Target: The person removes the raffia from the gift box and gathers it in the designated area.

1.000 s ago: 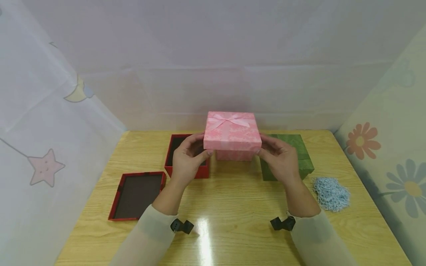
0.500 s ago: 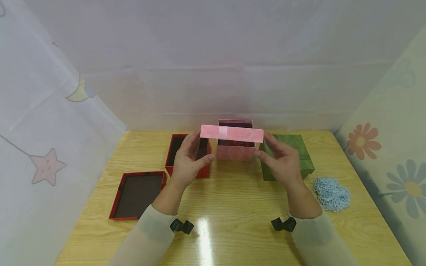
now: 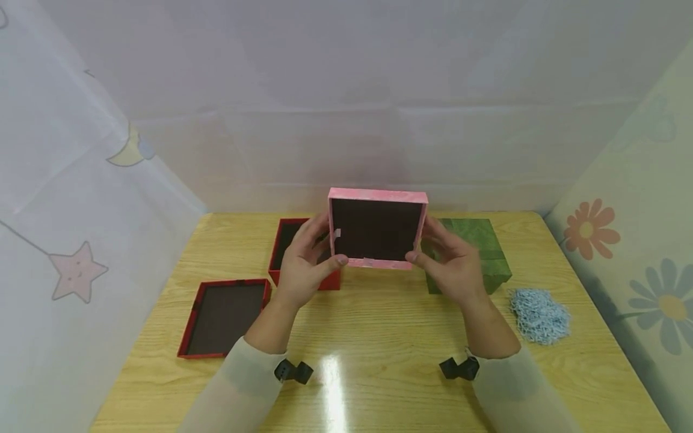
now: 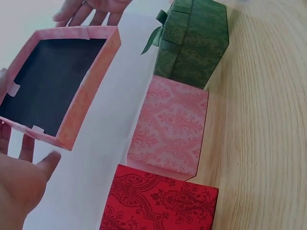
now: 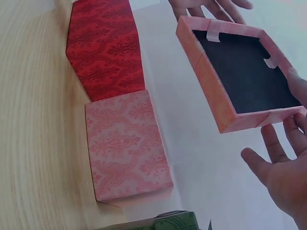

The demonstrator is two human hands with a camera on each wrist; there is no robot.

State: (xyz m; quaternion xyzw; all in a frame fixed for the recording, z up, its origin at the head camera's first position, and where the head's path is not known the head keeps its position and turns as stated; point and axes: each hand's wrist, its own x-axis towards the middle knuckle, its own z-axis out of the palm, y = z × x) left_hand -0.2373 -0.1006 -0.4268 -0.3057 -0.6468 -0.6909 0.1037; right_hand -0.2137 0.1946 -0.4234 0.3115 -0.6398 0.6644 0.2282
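My left hand (image 3: pixel 303 270) and my right hand (image 3: pixel 459 267) hold a pink box lid (image 3: pixel 377 228) by its two side edges, thumbs on the near rim. The lid is tipped up, so its dark inside with small pale ribbon tabs faces me. It hangs in the air, apart from the pink patterned box (image 4: pixel 170 127) below, which the lid hides in the head view. Left of the pink box stands an uncovered red box (image 3: pixel 330 281), partly behind my left hand. A lidded green box (image 3: pixel 479 240) stands on the right, partly behind my right hand.
A red lid (image 3: pixel 222 319) lies inside-up on the wooden table (image 3: pixel 379 337) at the left. Light-blue shredded paper (image 3: pixel 540 316) lies in a heap at the right. White cloth (image 3: pixel 368 144) hangs behind the table.
Both hands have lifted the pink lid off the pink box. Its far edge has swung up, turning the bow side away and the dark inside toward me.
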